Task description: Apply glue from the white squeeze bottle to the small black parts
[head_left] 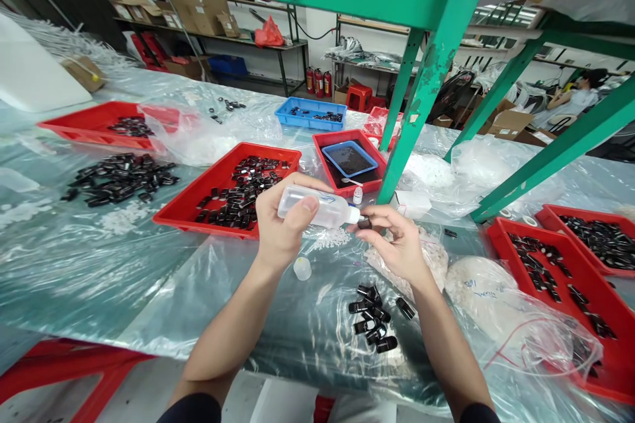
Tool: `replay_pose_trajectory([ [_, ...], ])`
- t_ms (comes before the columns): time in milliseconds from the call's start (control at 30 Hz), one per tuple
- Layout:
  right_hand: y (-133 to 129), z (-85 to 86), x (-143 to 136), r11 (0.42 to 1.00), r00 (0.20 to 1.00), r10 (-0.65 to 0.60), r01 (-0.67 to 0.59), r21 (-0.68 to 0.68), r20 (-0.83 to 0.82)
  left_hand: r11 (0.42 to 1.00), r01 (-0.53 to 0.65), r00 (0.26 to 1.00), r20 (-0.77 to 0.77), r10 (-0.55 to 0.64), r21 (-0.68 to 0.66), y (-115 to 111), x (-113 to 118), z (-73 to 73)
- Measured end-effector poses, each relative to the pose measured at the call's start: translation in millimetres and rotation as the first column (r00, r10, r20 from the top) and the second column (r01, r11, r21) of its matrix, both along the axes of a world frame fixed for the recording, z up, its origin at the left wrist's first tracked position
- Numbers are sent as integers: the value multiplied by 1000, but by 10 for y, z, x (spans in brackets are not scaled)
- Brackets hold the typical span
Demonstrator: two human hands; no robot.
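Observation:
My left hand [285, 218] is wrapped round a translucent squeeze bottle [322, 208], which lies tilted with its white tip pointing right. At that tip, my right hand [394, 238] pinches a small black plastic part [364, 222] between thumb and fingers. Tip and part look to be touching; the exact contact is too small to tell. Below the hands lies a loose pile of similar black parts [372, 317], with one black part [405, 308] apart from it. A round translucent cap [302, 269] sits on the table under the bottle. Small white bits [332, 238] are scattered behind it.
Red trays of black parts stand at the centre [173, 215] and right [610, 344]. A black pile [122, 178] lies left. Green posts [421, 106] rise behind my right hand. Plastic bags [481, 277] lie to the right. Far right, a person [575, 102] sits.

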State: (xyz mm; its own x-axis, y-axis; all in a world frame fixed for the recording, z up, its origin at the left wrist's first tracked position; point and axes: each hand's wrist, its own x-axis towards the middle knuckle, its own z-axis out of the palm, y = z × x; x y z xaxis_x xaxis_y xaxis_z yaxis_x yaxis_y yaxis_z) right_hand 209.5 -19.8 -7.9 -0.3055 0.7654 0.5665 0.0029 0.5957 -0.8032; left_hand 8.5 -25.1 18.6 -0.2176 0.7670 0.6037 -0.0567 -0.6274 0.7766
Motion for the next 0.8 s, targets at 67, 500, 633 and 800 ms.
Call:
replay_pose_trajectory([
  [67,7,-15,-12,997,998,22,-26,-66,-64,999,40,994,105,-36,-33,27,63,31],
  [500,106,-98,-7,996,992,3,-14,-87,-128,986,117,933,353,-68,-120,146,140,51],
  [633,96,-94,-26,992,993,14,-29,-126,-121,989,122,933,349,-85,-87,153,127,60],
  [800,94,-86,-41,991,979,20,-47,-127,-202,981,167,923,366,-119,-102,165,80,20],
])
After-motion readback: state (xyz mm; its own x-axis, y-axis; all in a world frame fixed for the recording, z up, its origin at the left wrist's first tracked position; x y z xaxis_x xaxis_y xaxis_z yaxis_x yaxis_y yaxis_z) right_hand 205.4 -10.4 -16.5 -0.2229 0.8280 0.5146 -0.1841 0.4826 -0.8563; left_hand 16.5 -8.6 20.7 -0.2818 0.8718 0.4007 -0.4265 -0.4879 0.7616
